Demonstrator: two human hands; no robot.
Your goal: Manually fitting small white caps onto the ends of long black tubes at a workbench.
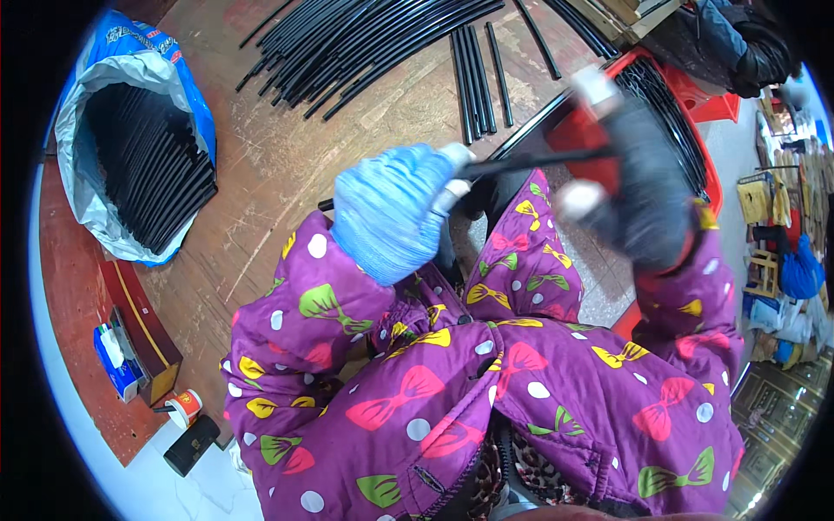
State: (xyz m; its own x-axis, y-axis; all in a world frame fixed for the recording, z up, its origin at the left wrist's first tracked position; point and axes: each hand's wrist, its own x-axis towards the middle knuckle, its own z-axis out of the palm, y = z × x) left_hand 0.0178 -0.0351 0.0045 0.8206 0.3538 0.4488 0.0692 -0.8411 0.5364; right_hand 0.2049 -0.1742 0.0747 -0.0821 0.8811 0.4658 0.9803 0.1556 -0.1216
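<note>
My left hand (391, 208), in a blue knit glove with white-wrapped fingertips, is closed round a slim black tube (539, 161). The tube reaches rightward from the fingers and is blurred by motion. A short black end, possibly of the same tube, pokes out left of the left wrist. My right hand (643, 174), in a dark glove with white fingertips, is smeared by motion; its thumb and a finger are spread wide apart. The tube's far end meets the right palm's outline; I cannot tell whether they touch. Beside the right hand is a red bin (714, 178) of thin black pieces.
Black tubes (373, 43) lie in a fanned heap on the worn wooden table (261, 165), with several more tubes (473, 82) to the right. A blue-white bag (76, 174) of black tubes stands left. Near it are a tissue box (117, 360) and a paper cup (184, 406).
</note>
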